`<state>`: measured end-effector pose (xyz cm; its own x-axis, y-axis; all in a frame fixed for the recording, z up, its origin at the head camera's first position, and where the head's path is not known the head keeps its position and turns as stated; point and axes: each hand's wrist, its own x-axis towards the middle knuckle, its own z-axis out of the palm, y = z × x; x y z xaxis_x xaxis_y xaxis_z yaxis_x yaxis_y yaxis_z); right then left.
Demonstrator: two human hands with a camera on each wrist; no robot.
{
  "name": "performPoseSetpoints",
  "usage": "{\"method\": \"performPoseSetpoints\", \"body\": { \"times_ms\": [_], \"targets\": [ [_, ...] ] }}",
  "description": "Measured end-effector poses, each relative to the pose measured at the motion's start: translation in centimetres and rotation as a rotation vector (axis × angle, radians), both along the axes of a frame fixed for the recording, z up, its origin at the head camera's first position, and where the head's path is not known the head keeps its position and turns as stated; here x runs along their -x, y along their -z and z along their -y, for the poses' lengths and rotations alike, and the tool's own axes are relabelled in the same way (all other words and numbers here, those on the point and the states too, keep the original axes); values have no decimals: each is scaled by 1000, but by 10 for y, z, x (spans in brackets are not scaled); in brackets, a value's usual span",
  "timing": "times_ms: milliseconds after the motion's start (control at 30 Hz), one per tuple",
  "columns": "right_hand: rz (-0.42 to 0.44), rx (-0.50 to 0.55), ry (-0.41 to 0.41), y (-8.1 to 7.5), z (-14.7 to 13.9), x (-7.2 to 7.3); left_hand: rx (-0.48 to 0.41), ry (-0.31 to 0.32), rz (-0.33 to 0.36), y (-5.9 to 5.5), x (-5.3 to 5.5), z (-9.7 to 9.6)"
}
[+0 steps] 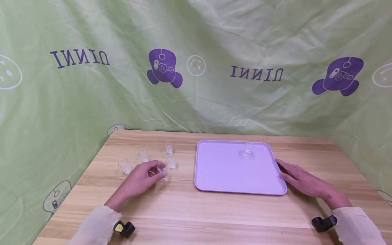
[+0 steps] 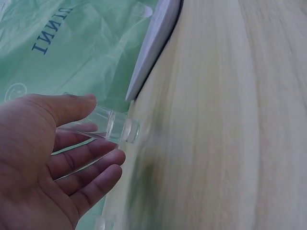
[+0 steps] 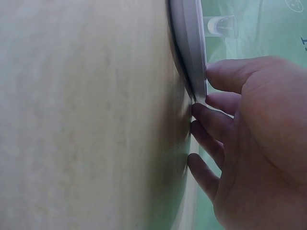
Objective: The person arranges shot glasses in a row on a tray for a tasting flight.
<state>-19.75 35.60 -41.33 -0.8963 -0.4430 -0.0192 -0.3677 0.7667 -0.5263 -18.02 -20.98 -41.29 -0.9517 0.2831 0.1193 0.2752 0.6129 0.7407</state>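
Note:
My left hand [image 1: 142, 177] pinches a small clear shot glass [image 1: 162, 169] between thumb and fingers, to the left of the tray. In the left wrist view the thumb lies along one side of this glass [image 2: 115, 127], its thick base pointing away from the palm. A purple rectangular tray [image 1: 232, 177] lies on the table, with one shot glass [image 1: 248, 149] upright near its back right corner. At the tray's right edge rests my right hand [image 1: 306, 180], thumb and fingertips against the rim [image 3: 194, 52], the other fingers loosely extended beside it.
Around the left hand stand several more clear shot glasses: one at the far left [image 1: 125, 166], one behind the hand [image 1: 143, 156], one farther back [image 1: 169, 148] and one just beyond the held glass [image 1: 172, 162]. A green printed curtain [image 1: 214, 102] hangs behind the wooden table [image 1: 190, 217].

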Motion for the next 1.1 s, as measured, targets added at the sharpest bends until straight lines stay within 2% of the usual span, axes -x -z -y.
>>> {"method": "performPoseSetpoints", "body": {
  "times_ms": [300, 500, 733, 900, 1100],
  "targets": [
    [19, -5, 14, -2, 2, -1, -44, 71, 12, -3, 4, -16],
    [33, -2, 27, -2, 2, -2, -55, 148, 24, -9, 8, -39],
    [29, 8, 19, -1, 2, -1, -56, 188, -38, -10, 21, -66],
    [21, 12, 14, 0, 0, -1, -69, 197, -50, -7, 30, -82],
    [34, 10, 23, 0, 0, -1, -80, 161, -38, -10, 42, -102]
  ]
}}
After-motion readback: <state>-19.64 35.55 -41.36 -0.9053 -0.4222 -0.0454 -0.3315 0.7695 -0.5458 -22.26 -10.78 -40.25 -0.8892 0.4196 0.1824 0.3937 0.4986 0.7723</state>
